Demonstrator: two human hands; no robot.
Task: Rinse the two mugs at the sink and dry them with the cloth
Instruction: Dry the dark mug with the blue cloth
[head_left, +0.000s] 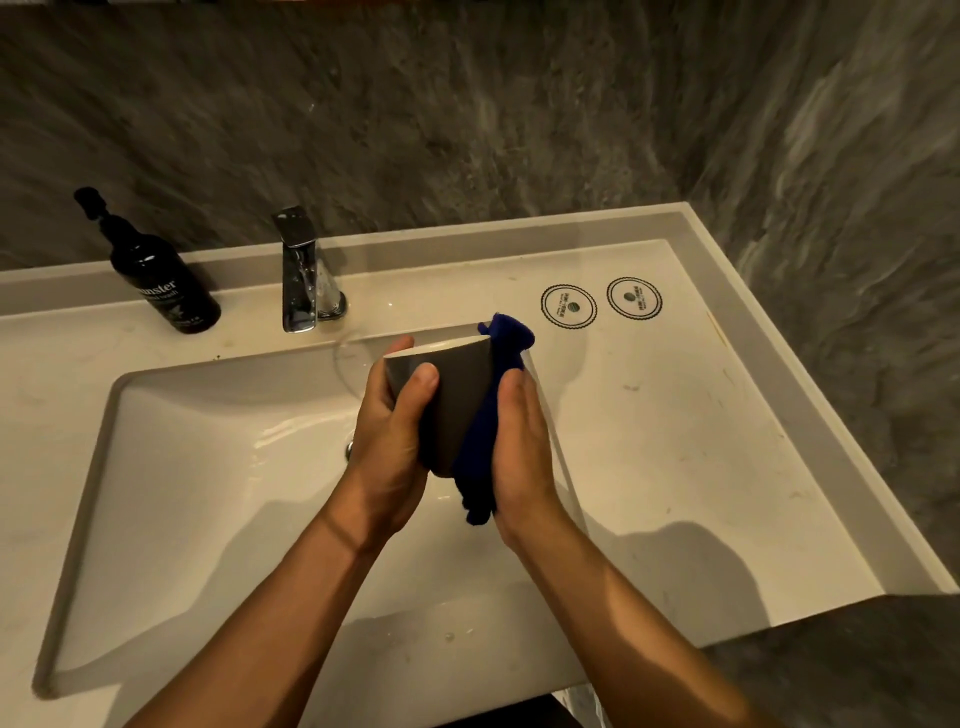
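A grey mug (460, 395) with a white inside is held over the right side of the sink basin (208, 467), tilted with its mouth facing away. My left hand (395, 431) grips its left wall, thumb across the front. A dark blue cloth (485, 441) is pressed against the mug's right side by my right hand (522, 452), with one end bunched above the rim and the other hanging below. Only one mug is in view.
A chrome tap (301, 275) stands behind the basin, with no water visibly running. A black pump bottle (161, 275) sits to its left. Two round printed coasters (569, 306) (634, 297) lie on the counter (701, 441) at the right. A stone wall rises behind.
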